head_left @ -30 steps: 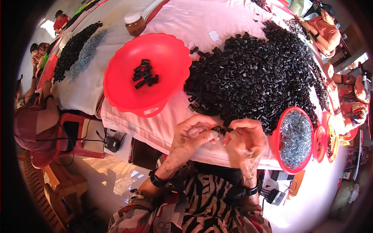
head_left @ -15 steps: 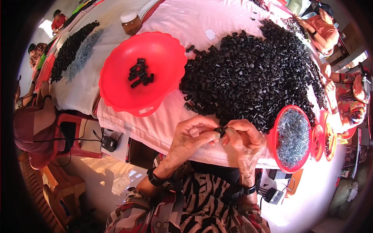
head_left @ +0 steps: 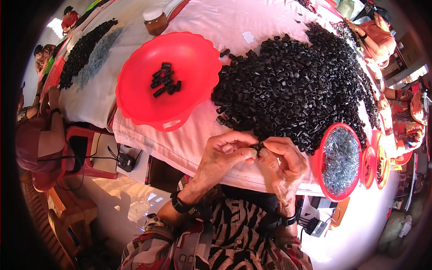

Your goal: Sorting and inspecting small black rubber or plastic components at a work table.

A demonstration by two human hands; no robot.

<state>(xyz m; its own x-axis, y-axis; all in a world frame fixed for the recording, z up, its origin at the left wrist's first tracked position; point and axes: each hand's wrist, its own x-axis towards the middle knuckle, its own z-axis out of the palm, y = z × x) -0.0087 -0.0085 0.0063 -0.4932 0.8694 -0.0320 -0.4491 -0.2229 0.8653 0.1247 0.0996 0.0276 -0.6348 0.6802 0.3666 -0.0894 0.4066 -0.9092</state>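
At the table's near edge my two hands meet fingertip to fingertip. My left hand (head_left: 227,153) pinches a small black plastic piece (head_left: 258,147) between thumb and forefinger. From the other side my right hand (head_left: 284,159) grips the same piece with thumb and fingers, hiding much of it. Just beyond my hands spreads a big heap of black plastic pieces (head_left: 292,85). To the left stands a red scalloped basin (head_left: 135,99) with several black pieces (head_left: 166,81) in its middle. Beside my right hand, a red-rimmed basin (head_left: 320,168) holds many small clear bits (head_left: 341,159).
A jar with a white lid (head_left: 155,21) stands behind the scalloped basin. Smaller basins (head_left: 369,166) sit at the far right. Other people (head_left: 380,38) sit around the pink-covered table (head_left: 189,148). A red plastic chair (head_left: 90,157) and a wooden stool (head_left: 74,207) stand at left.
My hands stay together on the black piece, with slight finger movement. The view has shifted a little, so the basin and heap appear slightly displaced.
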